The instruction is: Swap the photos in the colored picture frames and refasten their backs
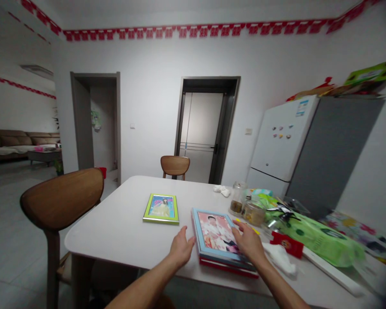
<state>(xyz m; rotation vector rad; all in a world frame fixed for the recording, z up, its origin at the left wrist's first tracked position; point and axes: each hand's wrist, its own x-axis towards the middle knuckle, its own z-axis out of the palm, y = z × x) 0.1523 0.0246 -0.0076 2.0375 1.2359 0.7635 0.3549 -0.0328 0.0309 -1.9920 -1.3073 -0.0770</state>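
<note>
A light blue picture frame [197,225] lies face up on a stack, with a red-edged item [209,262] beneath it near the table's front edge. My right hand [248,241] rests over the right side of the blue frame, fingers apart and extended. Just off the stack's left edge is my left hand [182,248], its fingers stretched out with nothing in them; whether it touches the frame I cannot tell. Farther left, a lime green picture frame [161,209] lies flat on the white table [122,223], apart from both hands.
Glass jars [237,198], a green plastic package [324,240], a red packet [287,244] and crumpled white tissue [281,259] crowd the table's right side. Wooden chairs stand at the left [64,199] and far side [175,165]. A fridge [281,137] is behind on the right.
</note>
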